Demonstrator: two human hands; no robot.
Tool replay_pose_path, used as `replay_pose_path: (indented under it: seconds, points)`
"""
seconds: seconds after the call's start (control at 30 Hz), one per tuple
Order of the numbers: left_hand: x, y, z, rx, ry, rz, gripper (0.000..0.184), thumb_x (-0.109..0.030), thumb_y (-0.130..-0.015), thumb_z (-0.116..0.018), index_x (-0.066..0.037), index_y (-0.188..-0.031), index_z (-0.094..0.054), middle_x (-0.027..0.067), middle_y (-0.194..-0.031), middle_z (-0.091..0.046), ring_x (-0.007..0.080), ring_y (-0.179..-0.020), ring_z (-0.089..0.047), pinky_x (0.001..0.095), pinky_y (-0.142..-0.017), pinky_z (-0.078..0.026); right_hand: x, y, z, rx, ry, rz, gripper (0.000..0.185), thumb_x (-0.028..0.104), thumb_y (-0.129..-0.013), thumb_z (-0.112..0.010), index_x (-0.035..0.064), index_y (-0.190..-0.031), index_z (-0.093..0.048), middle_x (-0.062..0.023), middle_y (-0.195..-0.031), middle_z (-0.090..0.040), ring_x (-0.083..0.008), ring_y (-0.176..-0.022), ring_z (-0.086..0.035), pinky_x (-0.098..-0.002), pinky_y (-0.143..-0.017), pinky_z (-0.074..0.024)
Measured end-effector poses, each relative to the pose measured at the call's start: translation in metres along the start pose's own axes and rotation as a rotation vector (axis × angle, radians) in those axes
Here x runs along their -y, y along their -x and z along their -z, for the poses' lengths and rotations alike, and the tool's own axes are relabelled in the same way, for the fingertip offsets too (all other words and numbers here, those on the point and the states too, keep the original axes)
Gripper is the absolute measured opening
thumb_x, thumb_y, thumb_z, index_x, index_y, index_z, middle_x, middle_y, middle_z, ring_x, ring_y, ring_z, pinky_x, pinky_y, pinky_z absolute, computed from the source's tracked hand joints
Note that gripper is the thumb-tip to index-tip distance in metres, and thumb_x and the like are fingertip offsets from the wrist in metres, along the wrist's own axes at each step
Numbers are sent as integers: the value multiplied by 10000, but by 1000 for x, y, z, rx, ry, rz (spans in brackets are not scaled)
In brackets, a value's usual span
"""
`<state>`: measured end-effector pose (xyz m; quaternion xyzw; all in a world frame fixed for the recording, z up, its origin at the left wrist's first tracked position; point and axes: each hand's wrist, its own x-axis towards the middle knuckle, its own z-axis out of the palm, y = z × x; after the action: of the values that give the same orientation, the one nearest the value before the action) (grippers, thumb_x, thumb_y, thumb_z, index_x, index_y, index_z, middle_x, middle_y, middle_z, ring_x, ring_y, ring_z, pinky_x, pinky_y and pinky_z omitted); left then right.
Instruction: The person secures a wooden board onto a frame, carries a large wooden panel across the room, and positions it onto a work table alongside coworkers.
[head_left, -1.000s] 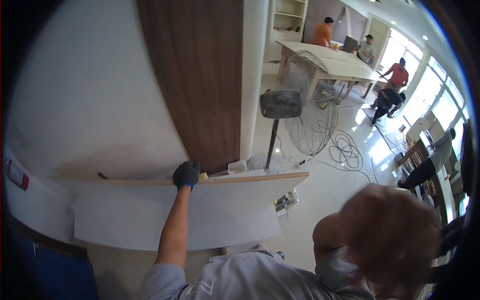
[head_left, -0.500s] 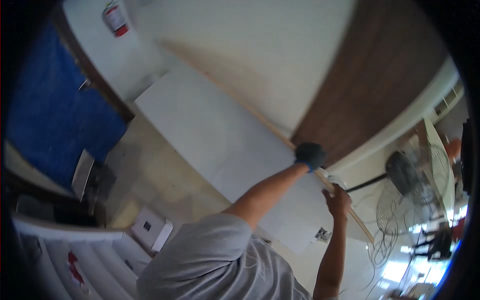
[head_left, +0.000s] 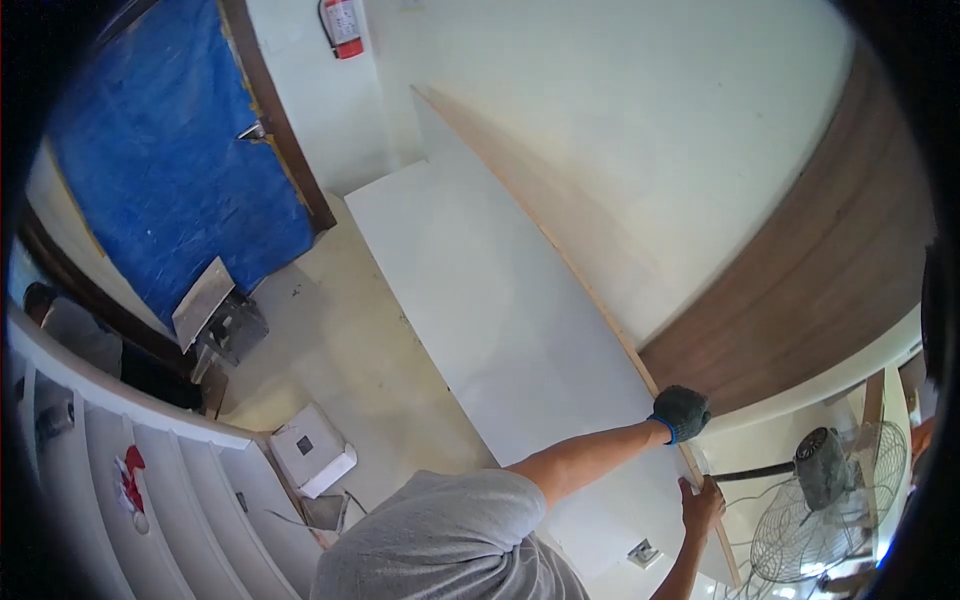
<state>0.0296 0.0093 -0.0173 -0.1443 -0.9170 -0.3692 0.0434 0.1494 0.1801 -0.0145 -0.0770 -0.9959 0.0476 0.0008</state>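
Observation:
A long white panel (head_left: 500, 290) with a thin wooden strip (head_left: 575, 272) along its upper edge leans by the wall. My left hand (head_left: 681, 413), in a dark glove with a blue cuff, is closed over that edge. Bare and lower down the same edge, my right hand (head_left: 703, 502) grips it with the thumb on the near side and the fingers over the strip. The fingertips of both hands are partly hidden.
A standing fan (head_left: 822, 468) is beyond the panel's right end. White shelving (head_left: 170, 470) and a white box (head_left: 312, 450) lie at lower left. A small stand (head_left: 225, 315) is near the blue-covered door (head_left: 180, 150). Part of a person (head_left: 85, 335) shows at far left.
The view has swung left toward the blue-covered door. My right hand, raised away from the panel a second ago, has come onto its edge. My left hand has stayed on the edge.

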Motion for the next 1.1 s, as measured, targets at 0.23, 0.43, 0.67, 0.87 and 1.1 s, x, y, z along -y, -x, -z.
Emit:
replay_pose_path:
  seconds: [0.23, 0.43, 0.67, 0.87, 1.1]
  points:
    - [32, 20, 45, -566, 72, -421, 464, -170, -774, -655, -50, -1202, -520, 199, -1213, -508, 360, -1181, -454, 459, -991, -376, 3, 10, -16, -135, -60, 117, 424, 410, -691, -743, 52, -878, -613, -152, -829, -640, -355, -792, -613, -464, -691, -473]
    - [164, 115, 128, -716, 658, 705, 807, -402, -801, -701, -34, -1394, -296, 165, -1356, -405, 291, -1196, -457, 383, -964, -416, 24, 64, -19, -85, -157, 117, 344, 282, -684, -771, 89, -928, -622, -97, -822, -621, -326, -819, -590, -453, -714, -458]
    - [194, 167, 153, -415, 1459, 1013, 613, -400, -777, -716, -103, -1250, -464, 103, -1197, -538, 260, -1081, -542, 448, -839, -498, 47, 156, -61, -26, -113, 379, 494, 14, -666, -615, 175, -1134, -618, -45, -933, -604, -281, -789, -545, -413, -649, -440]
    - [283, 258, 99, -396, 1389, 1152, 468, -260, -787, -712, -101, -1185, -523, 100, -1078, -593, 272, -938, -611, 431, -762, -545, 65, 225, -108, 11, -136, 302, 519, 5, -669, -611, 179, -1158, -621, -64, -1036, -595, -310, -886, -524, -456, -734, -426]
    - [280, 287, 122, -229, 1582, 1208, 381, -182, -855, -638, -74, -1199, -517, 118, -1138, -601, 292, -1032, -592, 466, -867, -512, 81, 253, -121, 124, -151, 228, 574, 20, -740, -545, 203, -1284, -520, -106, -1168, -535, -294, -1008, -505, -430, -861, -396]
